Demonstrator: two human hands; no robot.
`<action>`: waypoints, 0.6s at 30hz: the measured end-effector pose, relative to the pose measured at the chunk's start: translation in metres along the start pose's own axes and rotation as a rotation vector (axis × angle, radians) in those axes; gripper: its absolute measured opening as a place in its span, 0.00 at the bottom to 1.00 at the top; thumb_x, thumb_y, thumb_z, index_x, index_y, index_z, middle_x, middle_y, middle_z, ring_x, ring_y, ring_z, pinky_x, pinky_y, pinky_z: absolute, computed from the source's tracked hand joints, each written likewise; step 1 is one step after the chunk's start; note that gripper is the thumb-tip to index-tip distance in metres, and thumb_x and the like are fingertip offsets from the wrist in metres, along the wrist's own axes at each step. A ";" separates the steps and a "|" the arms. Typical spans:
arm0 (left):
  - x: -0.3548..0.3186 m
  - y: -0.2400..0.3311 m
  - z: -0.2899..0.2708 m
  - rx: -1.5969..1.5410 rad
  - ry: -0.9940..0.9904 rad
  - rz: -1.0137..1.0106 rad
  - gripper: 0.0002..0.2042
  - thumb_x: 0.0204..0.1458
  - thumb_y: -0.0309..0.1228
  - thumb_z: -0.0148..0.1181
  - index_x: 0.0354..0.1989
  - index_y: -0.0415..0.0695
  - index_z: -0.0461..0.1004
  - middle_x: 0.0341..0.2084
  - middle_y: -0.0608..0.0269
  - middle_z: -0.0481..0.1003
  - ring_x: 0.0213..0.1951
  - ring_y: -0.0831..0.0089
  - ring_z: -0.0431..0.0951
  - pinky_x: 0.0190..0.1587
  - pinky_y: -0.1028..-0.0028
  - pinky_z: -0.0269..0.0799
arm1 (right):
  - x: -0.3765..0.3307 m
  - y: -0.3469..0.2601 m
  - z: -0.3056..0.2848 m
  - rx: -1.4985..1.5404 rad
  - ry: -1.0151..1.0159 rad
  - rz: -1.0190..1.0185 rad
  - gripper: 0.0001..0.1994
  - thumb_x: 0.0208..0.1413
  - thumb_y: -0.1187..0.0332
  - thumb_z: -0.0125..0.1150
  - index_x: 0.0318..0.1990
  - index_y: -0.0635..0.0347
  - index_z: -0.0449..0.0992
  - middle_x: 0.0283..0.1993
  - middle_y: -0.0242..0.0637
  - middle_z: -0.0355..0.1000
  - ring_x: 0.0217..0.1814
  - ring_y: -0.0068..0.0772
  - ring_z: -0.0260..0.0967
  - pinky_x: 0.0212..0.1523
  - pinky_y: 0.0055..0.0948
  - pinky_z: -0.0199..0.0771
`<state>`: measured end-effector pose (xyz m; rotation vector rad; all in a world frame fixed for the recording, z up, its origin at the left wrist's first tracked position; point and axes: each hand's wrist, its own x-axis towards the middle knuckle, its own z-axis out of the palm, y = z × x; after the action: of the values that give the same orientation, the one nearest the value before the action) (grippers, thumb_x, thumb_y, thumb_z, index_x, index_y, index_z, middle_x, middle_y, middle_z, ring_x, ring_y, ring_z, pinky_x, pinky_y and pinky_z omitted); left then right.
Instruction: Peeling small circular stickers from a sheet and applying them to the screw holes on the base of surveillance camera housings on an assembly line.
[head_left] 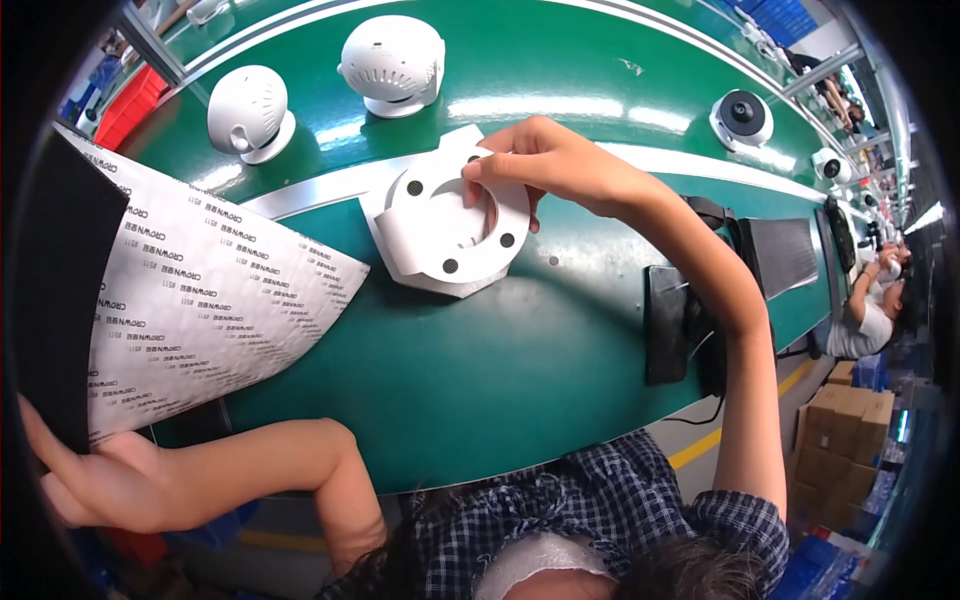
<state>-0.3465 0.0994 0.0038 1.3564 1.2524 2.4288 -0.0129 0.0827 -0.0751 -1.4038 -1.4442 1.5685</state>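
Note:
My right hand [560, 168] reaches across to a white ring-shaped plastic part [425, 225] on the bench. Its thumb and index finger close at the upper rim, next to one of several round black pads. Other fingertips show inside the opening and at the outer side. Under the ring is an angular white base. At the lower left, my left hand [110, 485] is at the edge of a large sheet [215, 290], white printed backing paper with a black side, which curves upward. The fingers wrap at its lower edge; some are cut off by the picture's dark rim.
White cameras [392, 65] with round bodies stand along the green conveyor belt [560, 60] beyond the metal rail. A black device [668, 325] with a cable lies on the right of the green bench [480, 380]. Cardboard boxes [848, 425] and a co-worker [868, 315] are farther right.

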 end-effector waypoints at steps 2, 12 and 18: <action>0.005 -0.007 -0.005 0.013 -0.023 0.034 0.21 0.52 0.31 0.58 0.50 0.34 0.61 0.49 0.50 0.65 0.47 0.66 0.66 0.52 0.69 0.62 | 0.006 -0.001 -0.001 0.019 -0.055 -0.044 0.16 0.54 0.61 0.52 0.25 0.65 0.76 0.21 0.34 0.71 0.17 0.20 0.66 0.19 0.19 0.64; 0.006 -0.030 -0.031 0.082 -0.013 0.067 0.08 0.47 0.25 0.62 0.30 0.32 0.73 0.38 0.46 0.72 0.38 0.62 0.75 0.46 0.63 0.73 | -0.035 0.014 -0.077 0.081 0.202 -0.128 0.14 0.55 0.61 0.52 0.28 0.62 0.76 0.25 0.33 0.74 0.24 0.19 0.69 0.24 0.17 0.69; 0.000 -0.037 -0.016 0.019 -0.035 0.106 0.10 0.49 0.24 0.60 0.38 0.32 0.72 0.42 0.48 0.71 0.41 0.64 0.73 0.49 0.68 0.71 | 0.010 0.060 -0.153 -0.679 0.714 -0.109 0.16 0.52 0.61 0.54 0.30 0.68 0.77 0.22 0.44 0.73 0.22 0.34 0.73 0.26 0.32 0.74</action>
<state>-0.3698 0.1141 -0.0262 1.5007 1.2287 2.4560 0.1411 0.1278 -0.1128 -1.9393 -1.5817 0.3869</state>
